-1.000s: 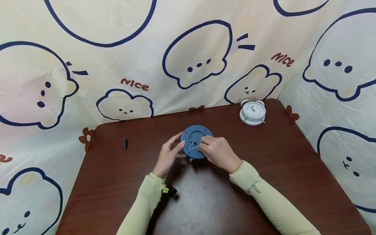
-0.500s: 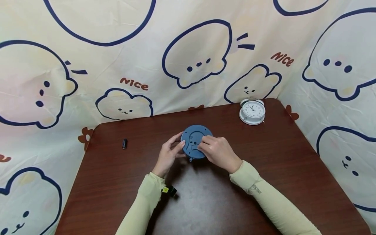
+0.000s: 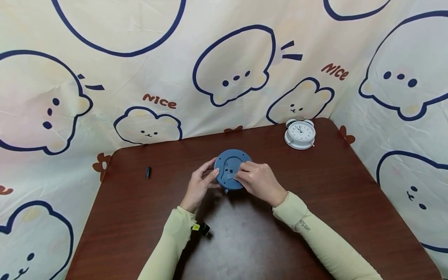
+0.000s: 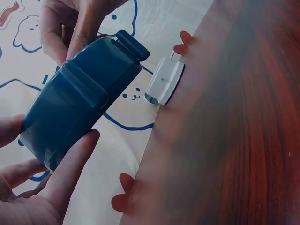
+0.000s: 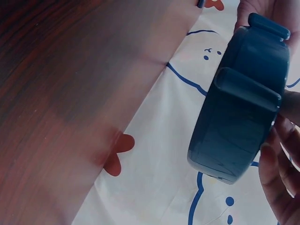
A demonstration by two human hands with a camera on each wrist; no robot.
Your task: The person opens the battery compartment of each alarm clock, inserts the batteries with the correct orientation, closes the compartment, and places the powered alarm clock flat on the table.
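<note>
Grip of the left hand (image 3: 198,184) is clamped on the round blue thing (image 3: 224,160), over the desk (image 3: 350,194). The right hand (image 3: 260,181) curls against its flat side; I cannot tell if it pinches. Both hands hardly moved, so they still work one spot. Leftward lies a black stick (image 3: 148,172); farther, a white clock (image 3: 301,132).

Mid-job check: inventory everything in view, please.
Wood-grain table: one, reddish brown, across the foreground
Round plastic case: one, blue, head view's centre
Round alarm clock: one, white, table's far right corner
Small cylinder: one, black, table's left side
Bear-print cloth: count unclear, cream, around the table
Sleeves: two, pale yellow, head view's bottom
Wrist device: one, black and yellow, left cuff
Left hand: one, bare, gripping case's left edge
Right hand: one, bare, curled against case's face
</note>
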